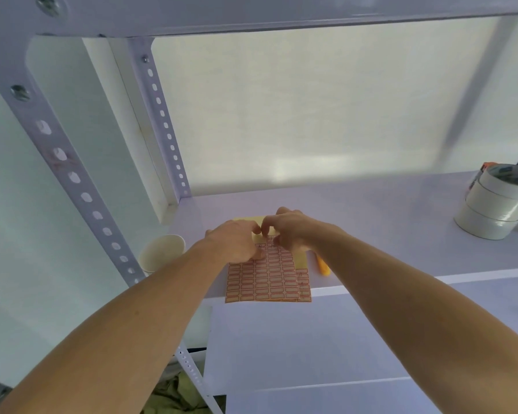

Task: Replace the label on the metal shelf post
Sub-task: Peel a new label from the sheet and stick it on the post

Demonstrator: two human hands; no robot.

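Pale wall (311, 109) behind white shelving (371, 204)

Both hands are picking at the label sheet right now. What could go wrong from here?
The label sheets overhang the shelf front edge, so a tug from the left hand or right hand may slide them off. The paper cup sits near the left forearm and might tip. Residue on the front post may weaken adhesion.

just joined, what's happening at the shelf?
A person has both hands on a sheet of orange-bordered labels lying on the shelf. The left hand presses the sheet while the right hand pinches at its far end, apparently peeling a label. The post at left shows reddish residue, no new label yet.
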